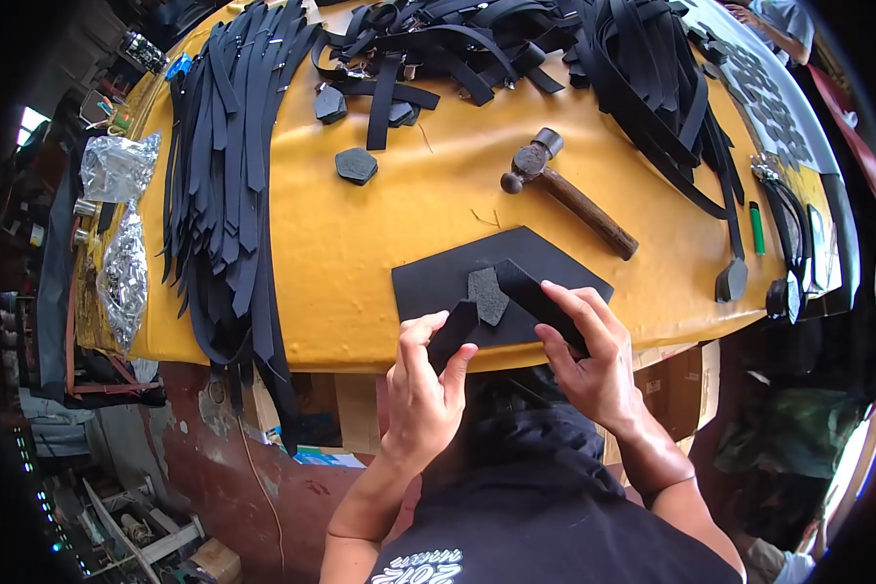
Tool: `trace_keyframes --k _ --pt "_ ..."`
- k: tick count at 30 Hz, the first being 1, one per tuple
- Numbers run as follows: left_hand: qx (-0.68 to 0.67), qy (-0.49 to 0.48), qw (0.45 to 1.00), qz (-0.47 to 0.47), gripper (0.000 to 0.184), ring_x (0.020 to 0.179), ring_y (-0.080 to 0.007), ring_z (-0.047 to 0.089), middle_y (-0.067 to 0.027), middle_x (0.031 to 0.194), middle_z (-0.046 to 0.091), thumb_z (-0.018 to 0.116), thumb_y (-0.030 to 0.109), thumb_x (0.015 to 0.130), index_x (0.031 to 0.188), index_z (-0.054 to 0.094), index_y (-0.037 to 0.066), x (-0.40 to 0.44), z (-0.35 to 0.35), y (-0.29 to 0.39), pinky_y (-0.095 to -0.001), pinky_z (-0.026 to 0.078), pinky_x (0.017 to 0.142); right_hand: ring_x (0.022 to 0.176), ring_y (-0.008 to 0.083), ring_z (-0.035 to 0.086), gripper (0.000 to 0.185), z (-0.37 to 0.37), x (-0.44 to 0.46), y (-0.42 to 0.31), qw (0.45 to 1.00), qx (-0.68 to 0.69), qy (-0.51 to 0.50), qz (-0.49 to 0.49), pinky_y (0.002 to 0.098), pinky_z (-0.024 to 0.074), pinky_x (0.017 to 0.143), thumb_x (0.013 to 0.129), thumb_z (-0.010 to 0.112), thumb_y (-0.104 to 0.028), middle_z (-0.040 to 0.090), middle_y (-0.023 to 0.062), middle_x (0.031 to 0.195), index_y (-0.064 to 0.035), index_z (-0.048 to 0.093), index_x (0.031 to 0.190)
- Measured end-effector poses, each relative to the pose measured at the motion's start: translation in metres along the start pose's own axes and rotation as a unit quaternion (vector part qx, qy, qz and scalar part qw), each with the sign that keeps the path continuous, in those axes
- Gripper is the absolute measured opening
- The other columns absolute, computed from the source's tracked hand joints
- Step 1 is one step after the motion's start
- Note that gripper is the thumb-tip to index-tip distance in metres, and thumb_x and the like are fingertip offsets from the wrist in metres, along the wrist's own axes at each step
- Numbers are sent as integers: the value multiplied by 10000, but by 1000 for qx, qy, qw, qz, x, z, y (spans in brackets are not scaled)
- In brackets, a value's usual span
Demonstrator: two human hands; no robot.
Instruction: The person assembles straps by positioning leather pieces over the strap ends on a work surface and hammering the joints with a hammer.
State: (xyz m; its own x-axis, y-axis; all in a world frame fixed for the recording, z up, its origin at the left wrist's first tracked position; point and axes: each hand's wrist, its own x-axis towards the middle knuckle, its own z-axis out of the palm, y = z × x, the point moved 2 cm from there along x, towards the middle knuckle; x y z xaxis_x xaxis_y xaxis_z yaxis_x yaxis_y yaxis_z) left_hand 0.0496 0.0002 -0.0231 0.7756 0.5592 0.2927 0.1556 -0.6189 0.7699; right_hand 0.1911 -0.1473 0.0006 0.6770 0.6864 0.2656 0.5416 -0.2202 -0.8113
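My left hand (pixel 423 399) pinches the end of a short black strap (pixel 455 331) between thumb and fingers. Another black strap end (pixel 533 289) is gripped by my right hand (pixel 599 362), its tip reaching toward a rough grey angular pad (pixel 488 296). Whether both ends belong to one strap I cannot tell. The pad lies between the two ends, on a black angular sheet (pixel 423 277) near the table's front edge. Beyond the sheet, to the right, a ball-peen hammer (pixel 584 206) with a wooden handle rests on the yellow cover.
Bundles of black straps hang at the left (pixel 229 175) and lie at the right (pixel 642 78). More straps with metal clips (pixel 428 44) are heaped at the back. A dark angular piece (pixel 356 166), a green lighter (pixel 756 229) and clear plastic bags (pixel 122 170) are on the yellow table (pixel 321 282).
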Motion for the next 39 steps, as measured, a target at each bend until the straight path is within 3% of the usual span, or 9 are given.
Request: trace_keyframes --k 3,7,13,16,25,33,39 --pt "25 9 1000 -14 399 1049 -335 633 -187 1142 624 736 103 943 1289 574 -12 8 -3 6 -411 510 933 929 331 661 438 0 2 0 1000 -13 -12 25 369 539 830 861 706 41 648 171 1043 -14 624 1288" --pt "21 32 999 3 368 1033 -313 611 -174 1134 608 698 49 944 1301 628 -6 9 4 4 -400 496 923 931 390 665 407 3 9 4 998 -44 24 -45 409 559 782 865 727 13 628 186 1098 -22 611 1254" --pt "15 10 1000 -20 460 1073 -298 557 -170 1196 541 632 43 984 1436 561 -1 1 8 4 -376 458 956 935 374 668 347 2 10 5 999 -45 -4 -28 397 566 786 850 758 -4 627 182 1124 -20 622 1168" --pt "33 16 999 -17 465 1059 -289 559 -168 1191 535 654 44 976 1431 570 4 1 7 3 -368 467 937 923 361 672 340 3 8 6 999 -34 -11 -13 392 569 768 838 786 -23 629 171 1118 -21 630 1141" --pt "56 19 998 14 431 872 -250 624 -126 1052 604 798 44 867 1282 686 12 9 1 8 -344 525 742 895 363 678 323 4 10 7 997 -61 -7 -48 401 576 748 839 782 -15 618 163 1137 -13 636 1127" --pt "17 41 999 29 382 894 -250 662 -123 1029 639 817 -17 807 1177 723 6 15 3 1 -328 549 773 905 337 690 308 5 14 3 995 -78 -38 -40 386 584 726 847 773 -11 590 165 1187 -5 638 1124" --pt "29 36 999 25 394 832 -245 640 -106 984 618 831 11 773 1153 727 13 11 4 0 -345 543 707 795 256 665 288 11 12 2 995 -60 -69 -47 371 558 654 832 798 -36 583 142 1115 -8 672 1089"
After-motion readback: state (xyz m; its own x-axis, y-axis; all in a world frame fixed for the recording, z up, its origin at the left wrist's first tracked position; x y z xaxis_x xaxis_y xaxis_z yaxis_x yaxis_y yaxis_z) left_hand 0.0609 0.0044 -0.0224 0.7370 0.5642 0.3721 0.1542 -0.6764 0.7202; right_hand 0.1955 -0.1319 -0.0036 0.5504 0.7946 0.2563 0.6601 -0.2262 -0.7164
